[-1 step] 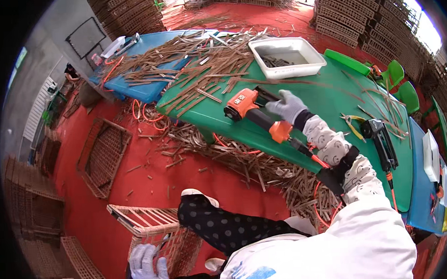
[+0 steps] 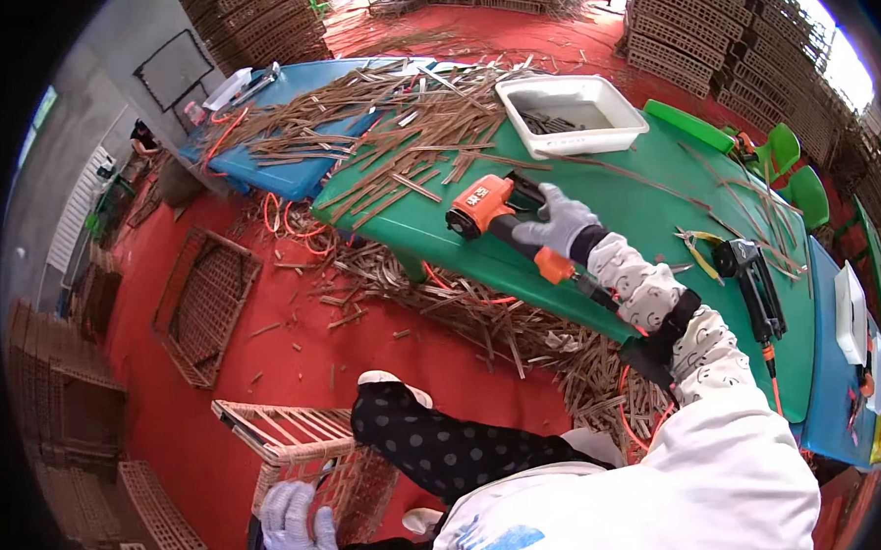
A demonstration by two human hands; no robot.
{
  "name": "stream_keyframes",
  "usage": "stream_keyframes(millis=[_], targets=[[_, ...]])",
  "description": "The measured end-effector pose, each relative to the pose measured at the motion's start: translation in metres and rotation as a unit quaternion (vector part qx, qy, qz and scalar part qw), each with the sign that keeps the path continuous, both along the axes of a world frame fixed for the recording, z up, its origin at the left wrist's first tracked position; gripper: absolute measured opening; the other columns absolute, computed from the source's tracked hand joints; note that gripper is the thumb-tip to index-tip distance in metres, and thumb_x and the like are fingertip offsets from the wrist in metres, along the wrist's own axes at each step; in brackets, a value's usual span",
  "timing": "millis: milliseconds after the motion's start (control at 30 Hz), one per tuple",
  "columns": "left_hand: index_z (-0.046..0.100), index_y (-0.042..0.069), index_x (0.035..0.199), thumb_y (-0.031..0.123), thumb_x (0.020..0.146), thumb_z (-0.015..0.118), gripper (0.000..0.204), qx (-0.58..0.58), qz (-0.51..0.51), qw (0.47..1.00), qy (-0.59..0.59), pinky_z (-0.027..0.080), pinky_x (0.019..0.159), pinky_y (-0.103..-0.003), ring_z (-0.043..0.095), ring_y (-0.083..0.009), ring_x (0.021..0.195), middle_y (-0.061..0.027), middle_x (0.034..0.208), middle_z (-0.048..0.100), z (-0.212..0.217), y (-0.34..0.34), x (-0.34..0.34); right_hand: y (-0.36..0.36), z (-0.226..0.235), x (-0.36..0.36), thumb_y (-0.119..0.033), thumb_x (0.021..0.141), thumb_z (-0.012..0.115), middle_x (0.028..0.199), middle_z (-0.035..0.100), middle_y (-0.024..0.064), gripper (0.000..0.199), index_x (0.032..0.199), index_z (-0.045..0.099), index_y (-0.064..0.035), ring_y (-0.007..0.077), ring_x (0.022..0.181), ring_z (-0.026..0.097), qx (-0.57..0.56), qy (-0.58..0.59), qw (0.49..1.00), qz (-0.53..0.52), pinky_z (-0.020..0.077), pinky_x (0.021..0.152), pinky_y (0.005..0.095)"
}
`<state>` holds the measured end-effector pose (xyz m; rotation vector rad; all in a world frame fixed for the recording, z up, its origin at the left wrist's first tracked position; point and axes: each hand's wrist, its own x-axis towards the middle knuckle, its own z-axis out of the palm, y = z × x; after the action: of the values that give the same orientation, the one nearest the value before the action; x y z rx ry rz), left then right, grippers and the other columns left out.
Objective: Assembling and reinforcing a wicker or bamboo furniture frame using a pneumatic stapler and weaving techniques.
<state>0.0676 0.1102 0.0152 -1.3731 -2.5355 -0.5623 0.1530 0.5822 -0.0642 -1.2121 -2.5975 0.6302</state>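
My right hand, in a grey glove, is at an orange and black nail gun lying on the green table. Its fingers are apart, with the thumb side against the black handle, not closed round it. My left hand, gloved in white, lies low at the left beside a woven rattan-like basket frame. Its fingers are spread and slightly bent, the thumb standing off; the basket's near edge is partly hidden by it. That basket stands tilted against my leg.
Brown strips lie heaped across the tables' far left. Beyond the gun stands a white tub. Yellow-handled pliers and a black tool with an orange hose lie rightward. Another woven frame and scattered offcuts cover parts of the red floor.
My right hand has shifted down and left onto the nail gun's handle. The whole view has shifted slightly; my left hand stays beside the basket frame.
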Motion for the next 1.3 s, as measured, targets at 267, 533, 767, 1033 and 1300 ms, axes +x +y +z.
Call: stream_keyframes(millis=[267, 533, 767, 1033, 1300], targets=[[0.058, 0.003, 0.096, 0.032, 0.08, 0.057, 0.032, 0.056, -0.024, 0.972, -0.226, 0.043, 0.08, -0.035, 0.056, -0.0299, 0.088, -0.012, 0.09, 0.059, -0.045, 0.028, 0.017, -0.009, 0.024, -0.026, -0.024, 0.068, 0.066, 0.084, 0.057, 0.0116, 0.059, 0.116, 0.039, -0.0012, 0.022, 0.064, 0.059, -0.112, 0.062, 0.976, 0.175, 0.0481, 0.057, 0.0325], [0.046, 0.002, 0.114, 0.068, 0.076, 0.037, 0.077, 0.414, -0.054, 0.431, -0.8, 0.041, 0.084, -0.035, 0.052, -0.0233, 0.096, -0.0115, 0.105, 0.053, -0.083, 0.105, -0.003, -0.141, 0.063, -0.016, -0.038, 0.079, 0.055, 0.085, 0.057, 0.0124, 0.042, 0.105, 0.046, -0.0056, 0.0226, 0.065, 0.059, -0.828, 0.239, 0.474, 0.184, 0.0499, 0.056, 0.0347], [0.05, 0.01, 0.079, 0.049, 0.08, 0.053, 0.039, 0.535, -0.009, 0.292, -0.793, 0.044, 0.05, -0.029, 0.052, -0.0155, 0.061, -0.0001, 0.064, 0.051, -0.081, 0.099, 0.0, -0.185, -0.026, -0.022, -0.028, 0.09, 0.044, 0.101, 0.058, 0.0087, 0.04, 0.118, 0.045, 0.0001, 0.0132, 0.093, 0.052, -0.488, 0.19, 0.765, 0.375, 0.0412, 0.082, 0.0241], [0.048, 0.01, 0.079, 0.043, 0.075, 0.063, 0.036, 0.462, 0.114, 0.506, -0.72, 0.047, 0.049, -0.032, 0.052, -0.0156, 0.048, -0.0015, 0.058, 0.051, -0.104, 0.103, 0.025, -0.223, -0.038, 0.02, -0.037, 0.087, 0.047, 0.088, 0.059, 0.0161, 0.038, 0.099, 0.057, -0.0023, 0.0241, 0.094, 0.054, -0.39, 0.165, 0.807, 0.412, 0.0401, 0.085, 0.0327], [0.05, 0.011, 0.089, 0.064, 0.071, 0.052, 0.055, 0.538, 0.097, 0.392, -0.74, 0.049, 0.065, -0.039, 0.058, -0.0221, 0.068, -0.0046, 0.072, 0.057, -0.103, 0.101, 0.034, -0.245, -0.024, 0.025, -0.052, 0.074, 0.057, 0.065, 0.058, 0.0141, 0.051, 0.078, 0.063, -0.0007, 0.0254, 0.063, 0.058, -0.388, 0.009, 0.846, 0.364, 0.0438, 0.058, 0.0343]])
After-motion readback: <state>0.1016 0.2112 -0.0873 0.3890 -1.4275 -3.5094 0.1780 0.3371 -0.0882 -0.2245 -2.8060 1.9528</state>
